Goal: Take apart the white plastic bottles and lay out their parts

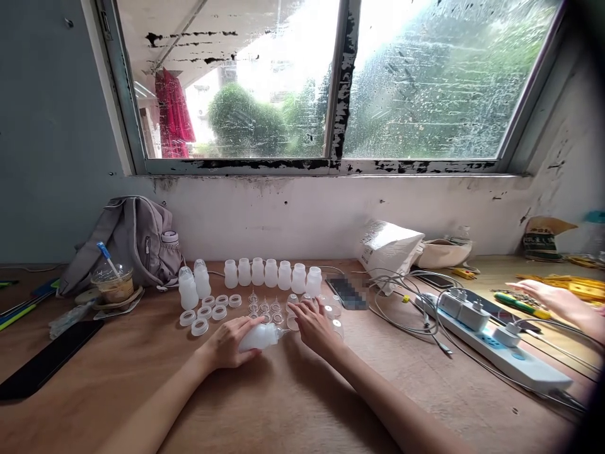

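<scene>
My left hand [231, 343] is wrapped round a frosted white baby bottle [253, 338], tilted nearly onto its side with its top pointing right. My right hand [314, 325] reaches over a group of clear dome caps [336, 326], its fingers apart; whether it touches one is hard to see. Behind the held bottle stand several clear nipples [265, 308]. White collar rings [199, 326] lie to the left of them. A row of frosted open bottles [258, 272] stands at the back, with two capped bottles [188, 289] at its left.
On the left are a grey backpack [137, 239], a drink cup [112, 282] and a black flat object [50, 359]. A phone [347, 293], cables [401, 309] and a power strip [501, 347] lie right. Another person's hand [558, 302] is over a screwdriver [522, 304] at far right.
</scene>
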